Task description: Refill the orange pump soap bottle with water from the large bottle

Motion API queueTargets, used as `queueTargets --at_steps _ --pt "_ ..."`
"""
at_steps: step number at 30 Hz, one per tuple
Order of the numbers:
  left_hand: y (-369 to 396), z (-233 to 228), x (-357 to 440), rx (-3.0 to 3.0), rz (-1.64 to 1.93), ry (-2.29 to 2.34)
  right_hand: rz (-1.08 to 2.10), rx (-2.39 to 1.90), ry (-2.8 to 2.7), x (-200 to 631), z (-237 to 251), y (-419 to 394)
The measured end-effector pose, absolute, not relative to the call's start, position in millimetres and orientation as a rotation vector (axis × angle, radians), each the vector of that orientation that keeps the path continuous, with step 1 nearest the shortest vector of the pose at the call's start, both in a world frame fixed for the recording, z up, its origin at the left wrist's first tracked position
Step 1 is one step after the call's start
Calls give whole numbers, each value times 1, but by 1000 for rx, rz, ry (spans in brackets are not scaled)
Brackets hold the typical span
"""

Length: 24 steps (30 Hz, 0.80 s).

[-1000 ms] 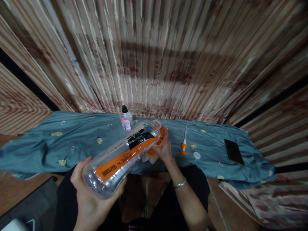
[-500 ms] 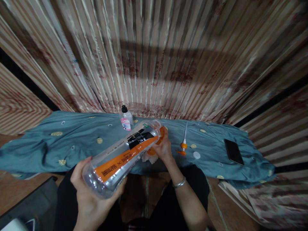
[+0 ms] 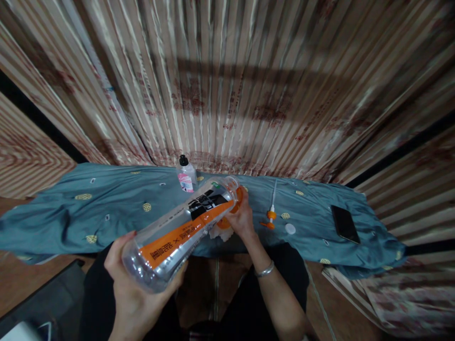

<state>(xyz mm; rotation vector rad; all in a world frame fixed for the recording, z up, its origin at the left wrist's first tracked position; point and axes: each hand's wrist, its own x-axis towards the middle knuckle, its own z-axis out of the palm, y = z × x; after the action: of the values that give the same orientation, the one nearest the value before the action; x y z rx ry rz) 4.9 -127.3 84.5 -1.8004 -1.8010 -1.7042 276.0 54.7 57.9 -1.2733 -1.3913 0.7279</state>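
Observation:
My left hand (image 3: 138,289) is wrapped around the base of a large clear plastic drink bottle (image 3: 188,232) with an orange and black label. The bottle is tilted, its neck toward the upper right, and looks empty of coloured liquid. At the neck, my right hand (image 3: 242,215) is closed on an orange object (image 3: 239,195), mostly hidden by the fingers and bottle; its kind is unclear. Below that hand shows a crumpled-looking white and orange thing (image 3: 221,232), partly covered. To the right lies an orange and white pump head (image 3: 271,217) with its long tube.
A clear bottle with black cap and pink label (image 3: 186,177) stands at the back. A white round disc (image 3: 290,228) and a black phone (image 3: 344,224) lie on the teal patterned cloth (image 3: 124,203). Striped curtains (image 3: 220,85) hang behind. A dark surface (image 3: 46,298) is at lower left.

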Motion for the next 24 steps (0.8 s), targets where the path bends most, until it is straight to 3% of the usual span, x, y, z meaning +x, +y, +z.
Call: queueTargets --at_steps 24 --pt "-128 78 1 -1801 -1649 -1780 719 -1266 -1392 277 54 56"
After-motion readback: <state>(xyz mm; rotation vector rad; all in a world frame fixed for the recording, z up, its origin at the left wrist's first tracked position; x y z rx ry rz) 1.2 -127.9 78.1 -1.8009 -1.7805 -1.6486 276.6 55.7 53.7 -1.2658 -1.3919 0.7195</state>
